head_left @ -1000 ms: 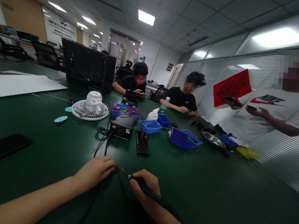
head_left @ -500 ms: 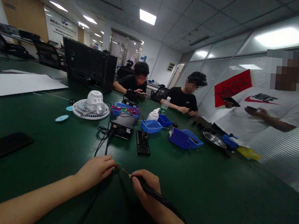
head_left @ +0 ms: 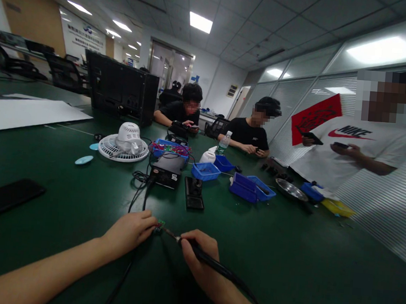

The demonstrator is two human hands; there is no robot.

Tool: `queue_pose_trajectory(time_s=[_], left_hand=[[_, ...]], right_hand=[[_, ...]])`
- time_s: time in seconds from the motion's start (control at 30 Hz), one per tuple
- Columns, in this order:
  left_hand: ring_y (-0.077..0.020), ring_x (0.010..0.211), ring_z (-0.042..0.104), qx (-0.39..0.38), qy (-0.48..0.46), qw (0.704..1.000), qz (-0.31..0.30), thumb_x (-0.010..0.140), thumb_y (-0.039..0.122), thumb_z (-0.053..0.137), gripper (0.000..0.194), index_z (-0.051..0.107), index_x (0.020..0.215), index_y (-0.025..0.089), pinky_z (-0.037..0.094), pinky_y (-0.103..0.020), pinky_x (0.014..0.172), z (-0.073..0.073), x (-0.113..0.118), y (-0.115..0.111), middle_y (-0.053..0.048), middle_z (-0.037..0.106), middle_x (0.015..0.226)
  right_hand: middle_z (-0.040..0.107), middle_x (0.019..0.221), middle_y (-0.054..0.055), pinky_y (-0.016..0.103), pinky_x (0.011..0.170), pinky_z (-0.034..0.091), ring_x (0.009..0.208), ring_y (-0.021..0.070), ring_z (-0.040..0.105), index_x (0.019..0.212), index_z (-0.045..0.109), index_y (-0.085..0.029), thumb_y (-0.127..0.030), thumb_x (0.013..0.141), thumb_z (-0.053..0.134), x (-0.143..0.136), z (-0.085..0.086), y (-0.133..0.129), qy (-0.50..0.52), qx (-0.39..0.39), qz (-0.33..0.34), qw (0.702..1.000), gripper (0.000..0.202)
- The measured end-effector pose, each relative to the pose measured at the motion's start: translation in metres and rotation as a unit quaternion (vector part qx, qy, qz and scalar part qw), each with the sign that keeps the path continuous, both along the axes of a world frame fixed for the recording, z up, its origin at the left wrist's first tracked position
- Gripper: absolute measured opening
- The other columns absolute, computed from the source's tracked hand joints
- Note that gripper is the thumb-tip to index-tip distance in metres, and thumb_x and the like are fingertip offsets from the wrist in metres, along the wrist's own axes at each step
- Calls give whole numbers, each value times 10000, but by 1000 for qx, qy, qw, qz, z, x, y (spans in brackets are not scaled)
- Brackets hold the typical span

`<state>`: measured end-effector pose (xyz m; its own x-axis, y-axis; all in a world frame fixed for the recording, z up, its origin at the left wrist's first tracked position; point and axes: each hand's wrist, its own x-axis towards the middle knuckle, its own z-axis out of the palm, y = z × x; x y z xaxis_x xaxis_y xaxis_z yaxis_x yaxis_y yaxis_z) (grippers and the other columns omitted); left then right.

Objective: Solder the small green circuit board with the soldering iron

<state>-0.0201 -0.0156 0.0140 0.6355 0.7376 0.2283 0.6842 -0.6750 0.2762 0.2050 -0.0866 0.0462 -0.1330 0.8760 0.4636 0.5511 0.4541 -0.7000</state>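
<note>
Pinched in my right hand is a soldering iron with a black handle and a cable running back over the wrist. Its tip points left, at a small green circuit board with red wires. My left hand is closed at the board's left edge, its fingertips on the red wires; exactly how they grip is too small to make out. Whether the tip touches the board I cannot tell. Behind the hands stands a black soldering station, and right of it lies a black stand.
A white fan lies at the back left, with a black phone nearer. Blue trays, a bottle and a metal pan stand toward the right. Beyond the green table are several people. A black cable passes under my left hand.
The soldering iron and my right hand have shifted very slightly to the right. My left hand stays in place at the board.
</note>
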Motion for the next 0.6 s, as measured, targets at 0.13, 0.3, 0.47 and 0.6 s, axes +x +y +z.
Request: queue_pose_trajectory(time_s=[0.13,0.3,0.47,0.6], left_hand=[[-128,686,569,6,-12,1000,-5,924,228,416,196,600,862,205,418,-217,610,-1,0,-1,-1,566,797],[-130,707,575,10,-3,1000,-6,925,219,423,186,603,879,207,422,-218,626,-4,0,-1,-1,569,808],[-139,712,583,6,-3,1000,-4,923,215,415,199,610,883,210,430,-226,627,-4,0,0,-5,577,812],[-137,695,581,8,-12,1000,-6,925,231,409,215,611,857,209,431,-224,617,-5,0,1,-3,575,794]], right_hand=[[714,694,20,236,648,499,635,157,668,745,692,-195,-211,803,570,0,0,0,-3,1,-1,1000,136],[717,704,27,236,643,496,644,160,672,754,695,-188,-212,806,570,1,-1,0,-3,-4,1,1000,137],[719,706,34,240,641,500,647,162,675,756,696,-187,-201,803,569,0,-1,1,-1,-3,5,1000,136],[721,711,33,250,655,508,653,164,678,755,697,-190,-191,800,570,0,0,1,3,0,5,1000,134]])
